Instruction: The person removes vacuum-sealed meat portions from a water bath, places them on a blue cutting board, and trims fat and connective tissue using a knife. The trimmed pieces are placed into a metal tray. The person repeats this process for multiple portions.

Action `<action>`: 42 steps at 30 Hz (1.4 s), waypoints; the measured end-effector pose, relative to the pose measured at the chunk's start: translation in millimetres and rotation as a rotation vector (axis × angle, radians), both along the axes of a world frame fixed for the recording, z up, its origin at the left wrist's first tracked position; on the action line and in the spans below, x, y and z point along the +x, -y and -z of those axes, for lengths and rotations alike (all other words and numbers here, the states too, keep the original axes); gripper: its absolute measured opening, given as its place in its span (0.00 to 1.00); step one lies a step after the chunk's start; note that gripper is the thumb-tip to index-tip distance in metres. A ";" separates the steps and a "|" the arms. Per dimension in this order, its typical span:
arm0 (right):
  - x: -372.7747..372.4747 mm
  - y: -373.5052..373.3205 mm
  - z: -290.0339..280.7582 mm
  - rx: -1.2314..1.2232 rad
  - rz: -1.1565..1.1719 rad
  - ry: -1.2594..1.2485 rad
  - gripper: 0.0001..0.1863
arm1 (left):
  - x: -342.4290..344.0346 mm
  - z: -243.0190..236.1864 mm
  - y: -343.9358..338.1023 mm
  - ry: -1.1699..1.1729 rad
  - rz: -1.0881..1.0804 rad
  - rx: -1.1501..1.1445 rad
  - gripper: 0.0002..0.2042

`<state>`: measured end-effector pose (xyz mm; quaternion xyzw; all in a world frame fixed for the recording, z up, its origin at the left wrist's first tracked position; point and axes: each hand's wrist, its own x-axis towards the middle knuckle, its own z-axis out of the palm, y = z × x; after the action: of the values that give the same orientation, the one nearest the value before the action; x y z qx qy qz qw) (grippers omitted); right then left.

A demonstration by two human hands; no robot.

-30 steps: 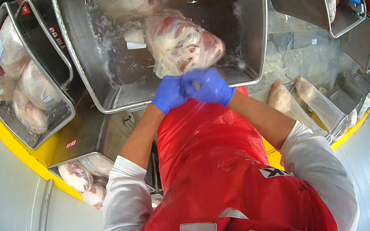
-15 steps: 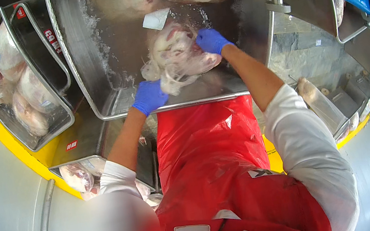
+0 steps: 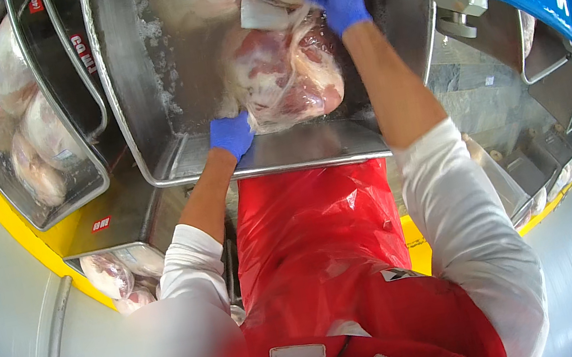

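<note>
Apparently handling heavy, soft, slippery meat [image 3: 286, 94] in steel bin [image 3: 138, 113], best cupped underneath, with hands apart: pinching clear film [image 3: 294, 38] in right hand [image 3: 345, 7], touching near-left edge with left hand [image 3: 233, 136], its grip unclear.

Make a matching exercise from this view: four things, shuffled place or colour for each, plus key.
1. left hand
2. right hand
3. apron
4. sleeves

A. white
B. at the far right of the meat lying between the hands
C. red
D. at that meat's near left

Pairs: 1-D, 2-B, 3-C, 4-A
</note>
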<state>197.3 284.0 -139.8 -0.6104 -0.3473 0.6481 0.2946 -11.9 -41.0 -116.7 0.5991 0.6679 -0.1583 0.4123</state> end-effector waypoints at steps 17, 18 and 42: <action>36.4 159.0 158.0 -0.249 -0.629 0.895 0.33 | -0.5 -31.0 14.6 0.142 0.011 0.124 0.11; 38.4 165.3 133.1 -0.338 -0.577 0.850 0.32 | 1.5 -39.2 17.6 0.158 -0.023 0.085 0.11; 32.4 244.3 -160.3 0.589 -1.142 0.329 0.22 | 65.0 -231.1 6.7 0.449 -0.474 0.384 0.18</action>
<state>229.6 39.6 20.5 -0.3151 -0.8195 0.4788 0.0025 53.1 -47.7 114.5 0.5139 0.6986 0.2047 0.4539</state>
